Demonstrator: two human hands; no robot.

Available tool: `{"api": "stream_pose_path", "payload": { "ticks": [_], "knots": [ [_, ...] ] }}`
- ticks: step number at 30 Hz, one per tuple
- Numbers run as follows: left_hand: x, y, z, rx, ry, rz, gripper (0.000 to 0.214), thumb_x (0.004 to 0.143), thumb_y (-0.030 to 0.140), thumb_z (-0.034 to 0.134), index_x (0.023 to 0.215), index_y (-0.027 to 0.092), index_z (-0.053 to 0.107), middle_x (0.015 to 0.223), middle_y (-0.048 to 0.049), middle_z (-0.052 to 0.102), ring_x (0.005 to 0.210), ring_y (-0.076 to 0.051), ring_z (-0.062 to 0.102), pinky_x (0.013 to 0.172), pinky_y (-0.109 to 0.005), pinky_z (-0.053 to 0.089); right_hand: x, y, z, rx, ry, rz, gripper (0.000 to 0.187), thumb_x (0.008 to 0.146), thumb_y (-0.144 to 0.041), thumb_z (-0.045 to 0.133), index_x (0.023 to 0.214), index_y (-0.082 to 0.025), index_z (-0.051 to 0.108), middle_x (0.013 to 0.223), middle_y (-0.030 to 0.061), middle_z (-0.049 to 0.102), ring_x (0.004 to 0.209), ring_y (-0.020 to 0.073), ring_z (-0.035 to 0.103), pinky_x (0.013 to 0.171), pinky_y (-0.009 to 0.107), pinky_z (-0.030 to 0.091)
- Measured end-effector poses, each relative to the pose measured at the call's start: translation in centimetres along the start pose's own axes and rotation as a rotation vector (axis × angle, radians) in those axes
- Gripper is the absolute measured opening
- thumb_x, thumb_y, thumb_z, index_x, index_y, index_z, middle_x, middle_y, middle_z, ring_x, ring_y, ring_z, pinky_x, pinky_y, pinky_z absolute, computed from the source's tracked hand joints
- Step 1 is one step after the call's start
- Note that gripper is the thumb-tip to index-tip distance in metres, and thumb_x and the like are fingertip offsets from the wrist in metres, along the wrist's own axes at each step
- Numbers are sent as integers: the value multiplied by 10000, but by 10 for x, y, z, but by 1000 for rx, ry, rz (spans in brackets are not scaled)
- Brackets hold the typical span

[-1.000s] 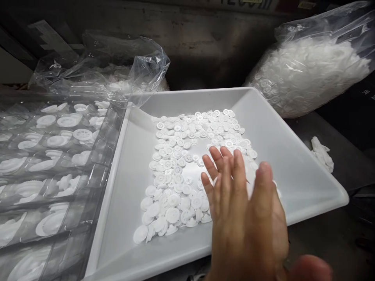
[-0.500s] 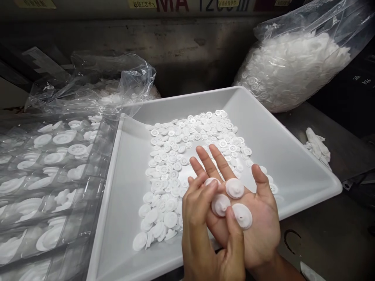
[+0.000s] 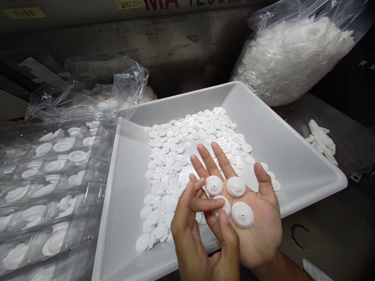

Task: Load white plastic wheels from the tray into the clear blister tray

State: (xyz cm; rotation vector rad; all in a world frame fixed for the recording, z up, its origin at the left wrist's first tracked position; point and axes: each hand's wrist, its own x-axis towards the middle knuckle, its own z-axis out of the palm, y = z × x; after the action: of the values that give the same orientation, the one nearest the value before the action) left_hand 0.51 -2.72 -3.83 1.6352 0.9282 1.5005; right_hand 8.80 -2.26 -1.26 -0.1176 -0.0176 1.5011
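My right hand point(image 3: 258, 222) lies palm up with its fingers spread, and several white toothed plastic gears point(image 3: 243, 215) rest on its palm and finger bases. They have small raised hubs in the middle. My left hand point(image 3: 202, 238) reaches across from the left, its index finger and thumb closed on the lower-left gear point(image 3: 222, 207), which they partly cover. Beneath both hands is a large pale grey tray point(image 3: 272, 128) with sloping walls. Many loose white gears point(image 3: 166, 171) lie spread over its floor, some with spoked faces.
Left of the tray lie clear plastic packs point(image 3: 52, 195) with white parts in rows. An opened clear bag point(image 3: 117, 86) sits behind them. A bulging bag of white parts point(image 3: 293, 58) leans at the back right. A crumpled white cloth or glove point(image 3: 320, 140) lies beside the tray.
My left fingers have shifted left off the upper-left gear, which now shows fully. The thumb has left the lower-right gear, and index finger and thumb have come to the lower-left one.
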Motion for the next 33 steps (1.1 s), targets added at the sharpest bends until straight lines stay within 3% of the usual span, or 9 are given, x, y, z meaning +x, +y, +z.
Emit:
{"api": "stream_pose_path", "payload": {
  "ticks": [5, 8, 11, 13, 16, 19, 23, 30, 33],
  "knots": [
    [2, 4, 2, -171, 133, -73, 765, 849, -20, 642, 1472, 397, 493, 1153, 40, 688, 1312, -138, 586, 1200, -315, 406, -1, -1, -5, -177, -52, -76, 615, 1015, -608, 276, 1400, -272, 619, 1552, 3, 521, 1460, 176, 450, 1236, 390, 321],
    [2, 15, 4, -421, 135, -348, 464, 999, 256, 571, 1424, 442, 558, 1421, 69, 648, 1450, -158, 475, 1196, -289, 406, -3, 4, 0, -694, -6, -216, 524, 1019, -534, 356, 1455, -341, 574, 1553, 0, 520, 1487, 236, 416, 1241, 522, 314],
    [5, 25, 10, -637, 89, -697, 430, 1047, 518, 364, 1347, 412, 653, 1496, 50, 608, 1481, -270, 434, 1182, -433, 455, -4, 6, 9, -1332, -7, -296, 561, 905, -505, 673, 1409, -260, 642, 1646, 77, 367, 1576, 357, 167, 1280, 604, 70],
    [12, 27, 15, -775, 114, -837, 454, 1009, 554, 394, 1208, 354, 749, 1373, 6, 702, 1461, -306, 458, 1182, -488, 453, -8, 1, 13, -1634, -77, -299, 623, 898, -524, 706, 1421, -195, 631, 1689, 125, 241, 1583, 404, 39, 1254, 633, -62],
    [24, 25, 21, -962, 139, -992, 427, 952, 497, 460, 1035, 264, 808, 1189, -61, 788, 1420, -303, 512, 1196, -487, 432, -18, -18, 13, -1796, -117, -308, 517, 1033, -468, 515, 1539, -369, 468, 1704, 2, 238, 1593, 327, 106, 1267, 639, 103],
    [30, 23, 22, -1130, 208, -1018, 362, 882, 290, 533, 1149, 242, 773, 1272, -51, 759, 1376, -255, 560, 1199, -439, 430, -29, -41, 4, -1848, -82, -415, 523, 1032, -329, 557, 1518, -478, 433, 1666, -95, 323, 1567, 228, 246, 1280, 452, 270],
    [28, 20, 20, -1230, 224, -1004, 513, 817, 148, 579, 1317, 205, 679, 1391, -74, 687, 1323, -236, 607, 1145, -365, 488, -34, -56, -9, -2052, -161, -439, 521, 962, -239, 673, 1445, -370, 526, 1611, -18, 401, 1505, 212, 365, 1221, 331, 377],
    [27, 19, 19, -1185, 233, -1038, 503, 872, 204, 537, 1362, 246, 644, 1378, -46, 698, 1356, -229, 573, 1137, -364, 497, -28, -54, -12, -2151, -220, -380, 342, 968, -233, 662, 1292, -335, 619, 1615, -10, 367, 1494, 204, 360, 1186, 339, 410],
    [27, 18, 18, -1194, 226, -1013, 464, 895, 228, 522, 1335, 260, 664, 1358, -46, 710, 1370, -244, 556, 1167, -417, 466, -25, -54, -9, -2171, -249, -448, 330, 924, -151, 665, 1225, -282, 634, 1582, 31, 412, 1456, 222, 418, 1166, 361, 439]
  ]
}}
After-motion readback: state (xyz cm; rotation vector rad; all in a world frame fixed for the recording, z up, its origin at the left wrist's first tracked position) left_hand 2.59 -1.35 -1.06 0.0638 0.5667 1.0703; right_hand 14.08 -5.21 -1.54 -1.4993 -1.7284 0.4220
